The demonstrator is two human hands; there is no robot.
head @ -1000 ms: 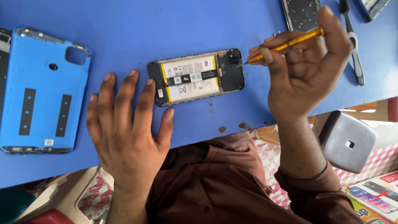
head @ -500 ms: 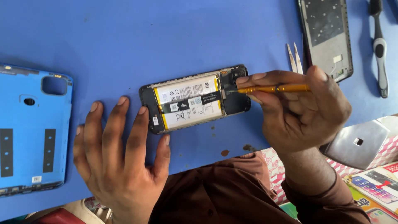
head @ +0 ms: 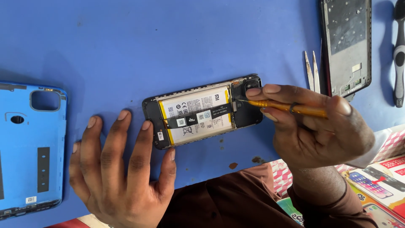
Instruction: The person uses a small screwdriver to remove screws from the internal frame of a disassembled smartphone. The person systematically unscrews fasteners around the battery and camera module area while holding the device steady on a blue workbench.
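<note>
Right hand (head: 314, 126) grips a slim yellow screwdriver (head: 282, 107), tip on the opened black phone with exposed white battery (head: 202, 112), while left hand (head: 122, 173) lies flat, fingers spread, on the blue tabletop (head: 168, 42) beside it.

head camera, looking down

one close view from the wearer's head, facing steeply down onto the blue table (head: 168, 38), wearer's body at 6 o'clock, far edge at 12.
</note>
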